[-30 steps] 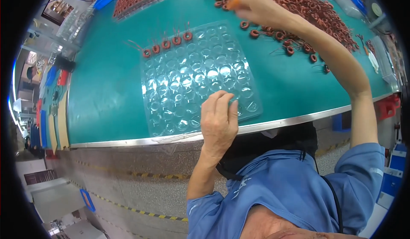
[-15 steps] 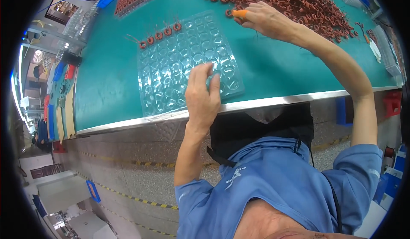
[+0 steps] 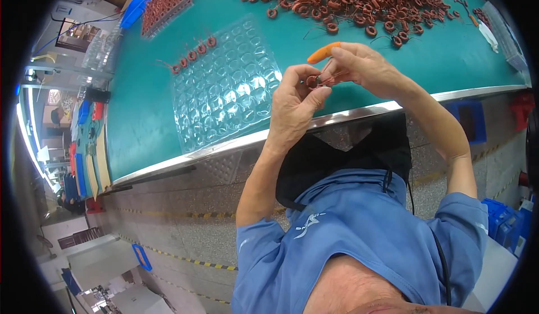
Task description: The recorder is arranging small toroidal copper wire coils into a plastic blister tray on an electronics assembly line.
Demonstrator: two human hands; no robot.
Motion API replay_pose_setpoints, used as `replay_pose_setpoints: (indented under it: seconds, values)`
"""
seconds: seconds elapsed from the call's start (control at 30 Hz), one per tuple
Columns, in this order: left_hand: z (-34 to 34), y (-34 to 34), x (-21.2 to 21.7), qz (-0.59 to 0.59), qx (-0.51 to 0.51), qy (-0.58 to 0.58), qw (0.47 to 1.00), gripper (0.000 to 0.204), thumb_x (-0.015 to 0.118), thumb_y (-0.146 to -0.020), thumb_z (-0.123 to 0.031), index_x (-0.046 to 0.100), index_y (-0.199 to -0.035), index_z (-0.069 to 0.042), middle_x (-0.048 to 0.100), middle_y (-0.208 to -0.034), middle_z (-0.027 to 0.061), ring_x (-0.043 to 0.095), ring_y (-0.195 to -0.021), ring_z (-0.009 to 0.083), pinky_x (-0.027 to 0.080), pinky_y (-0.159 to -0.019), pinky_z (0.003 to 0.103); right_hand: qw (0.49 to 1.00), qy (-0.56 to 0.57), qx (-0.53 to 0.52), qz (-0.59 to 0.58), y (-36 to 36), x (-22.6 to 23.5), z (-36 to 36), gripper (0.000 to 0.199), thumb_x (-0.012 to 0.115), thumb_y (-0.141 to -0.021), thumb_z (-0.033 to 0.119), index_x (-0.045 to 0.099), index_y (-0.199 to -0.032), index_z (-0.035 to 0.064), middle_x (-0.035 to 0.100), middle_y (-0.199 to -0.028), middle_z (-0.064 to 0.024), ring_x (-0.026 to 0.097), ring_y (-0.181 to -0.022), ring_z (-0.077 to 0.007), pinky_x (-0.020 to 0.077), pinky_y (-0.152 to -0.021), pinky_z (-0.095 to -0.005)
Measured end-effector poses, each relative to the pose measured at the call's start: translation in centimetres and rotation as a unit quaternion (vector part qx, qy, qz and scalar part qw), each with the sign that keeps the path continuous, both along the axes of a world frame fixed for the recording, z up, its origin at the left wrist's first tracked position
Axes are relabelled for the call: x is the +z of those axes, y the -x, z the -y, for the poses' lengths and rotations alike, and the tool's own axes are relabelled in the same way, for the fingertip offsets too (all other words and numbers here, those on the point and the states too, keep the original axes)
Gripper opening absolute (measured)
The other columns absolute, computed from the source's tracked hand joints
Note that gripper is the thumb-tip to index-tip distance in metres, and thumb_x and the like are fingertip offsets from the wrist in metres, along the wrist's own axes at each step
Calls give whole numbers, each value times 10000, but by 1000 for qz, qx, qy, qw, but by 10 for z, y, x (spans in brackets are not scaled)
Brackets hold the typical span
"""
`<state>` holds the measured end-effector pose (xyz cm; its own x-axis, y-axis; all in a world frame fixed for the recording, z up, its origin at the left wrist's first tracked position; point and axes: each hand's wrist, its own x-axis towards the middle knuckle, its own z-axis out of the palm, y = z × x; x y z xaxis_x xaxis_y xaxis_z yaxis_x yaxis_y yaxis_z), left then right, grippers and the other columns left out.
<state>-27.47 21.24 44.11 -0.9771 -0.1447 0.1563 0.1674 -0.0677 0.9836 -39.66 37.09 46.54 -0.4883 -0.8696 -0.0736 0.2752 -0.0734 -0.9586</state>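
Note:
Between both hands, above the table's near edge, is a copper-wound ring coil (image 3: 313,81) with thin wire leads. My left hand (image 3: 294,103) pinches the ring between thumb and fingers. The fingers of my right hand (image 3: 362,70) are closed on the coil's wire leads at its right side; an orange finger cot (image 3: 324,52) covers one stretched finger. To the left lies a clear plastic tray (image 3: 224,103) with round pockets. Several ring coils (image 3: 192,55) stand in a row along its far left edge, their leads pointing up.
A large heap of copper ring coils (image 3: 359,0) covers the far right of the green table (image 3: 140,117). A filled coil tray (image 3: 168,5) lies at the far left beside a blue bin (image 3: 140,2). An orange-and-white hand tool (image 3: 487,36) lies at the right.
My right hand has come back from the heap with a coil, toward my left hand. My left hand has left the tray, moved right and closed on the coil.

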Motion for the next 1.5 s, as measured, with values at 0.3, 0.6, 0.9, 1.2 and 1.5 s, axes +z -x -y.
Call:
replay_pose_setpoints:
  seconds: [0.3, 0.6, 0.9, 1.2, 1.5]
  values:
    - [0, -16, 13, 36, -37, -71, 996, 354, 682, -881, -85, 435, -1131, -49, 605, -920, 108, 559, -562, 108, 439, -465, 211, 990, -47, 8, -135, -10, 17, -5, 392, 673, -876, 281, 643, -1116, -27, 652, -908, -72, 606, -844, -114, 493, -833, -274]
    - [-24, -18, 12, 22, -2, -181, 983, 283, 584, -955, -144, 425, -1149, -13, 594, -777, 100, 576, -584, 129, 419, -480, 219, 980, -48, -60, -181, -20, 9, -6, 289, 693, -879, 262, 710, -980, -8, 654, -797, -56, 604, -734, -137, 494, -656, -271]
    - [-26, -8, 10, 35, 10, -218, 975, 263, 512, -992, -150, 547, -1180, 30, 541, -758, 39, 539, -606, 113, 440, -532, 237, 527, 62, -223, -818, -20, 3, -16, 171, 694, -593, 78, 642, -743, 16, 597, -838, -57, 591, -810, -215, 462, -787, -376]
    - [-34, -15, 19, -49, 80, -216, 972, 193, 540, -983, -157, 568, -1047, 23, 600, -765, 74, 583, -601, 141, 469, -533, 242, 741, 43, -253, -621, -40, 12, -11, 141, 760, -725, 105, 667, -786, 18, 587, -776, -53, 563, -725, -224, 430, -694, -371]
    - [-32, -18, 15, -56, 72, -145, 985, 179, 523, -989, -145, 533, -1078, 10, 581, -759, 64, 590, -608, 134, 487, -530, 237, 743, 64, -279, -605, -45, -2, -7, 129, 746, -766, 121, 684, -816, 20, 597, -764, -54, 561, -711, -207, 434, -657, -338]
